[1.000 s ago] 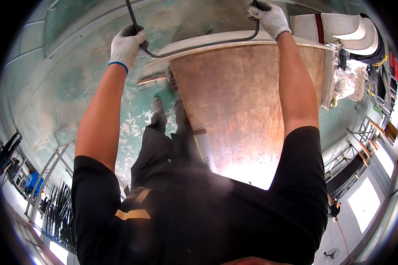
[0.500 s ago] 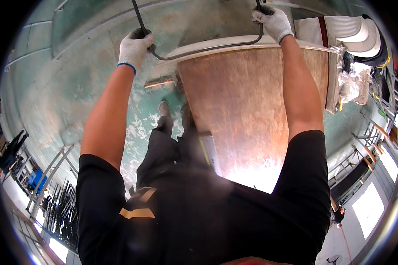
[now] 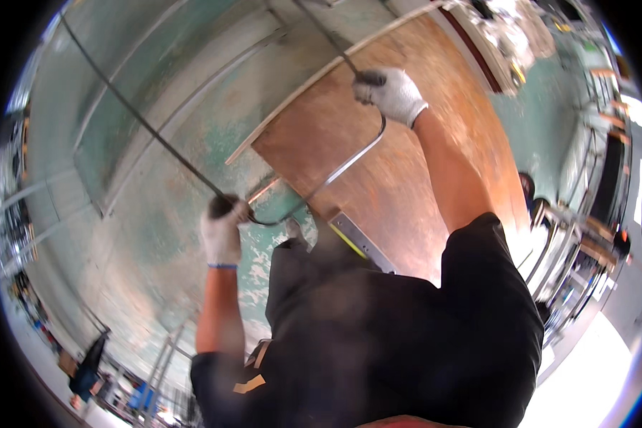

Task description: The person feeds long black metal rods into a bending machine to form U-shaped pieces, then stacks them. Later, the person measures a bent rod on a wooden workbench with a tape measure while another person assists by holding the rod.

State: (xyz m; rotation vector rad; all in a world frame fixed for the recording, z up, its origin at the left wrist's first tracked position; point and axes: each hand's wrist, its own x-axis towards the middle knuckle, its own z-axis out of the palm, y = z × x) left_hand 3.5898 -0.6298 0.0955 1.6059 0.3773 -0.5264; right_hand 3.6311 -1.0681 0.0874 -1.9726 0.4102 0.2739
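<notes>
We observed both gloved hands on one long, dark bent rod (image 3: pixel 349 164), which formed a U with its rounded cross-piece nearest the body. The left hand (image 3: pixel 223 232) had its fingers clamped around the rod close to the left bend, over the greenish, worn floor (image 3: pixel 257 267). The right hand (image 3: pixel 392 96) had its fingers clamped around the other leg, a little above the right bend, over the brown wooden tabletop (image 3: pixel 317 135).

From the grips, both legs ran away toward the upper left; the right leg left the frame at the top. The cross-piece slanted between the hands, its right part above the tabletop and its left end above the floor. We could not tell whether the rod touched the tabletop.

A pale strip (image 3: pixel 285 110) lined the tabletop's far edge. A dark bar with a yellow edge (image 3: pixel 362 242) lay at its near-left side, close to the body. We noted a copper-coloured stick (image 3: pixel 264 188) beside the left hand and a plastic-wrapped bundle (image 3: pixel 521 32) at upper right. Blur obscured finer detail.
</notes>
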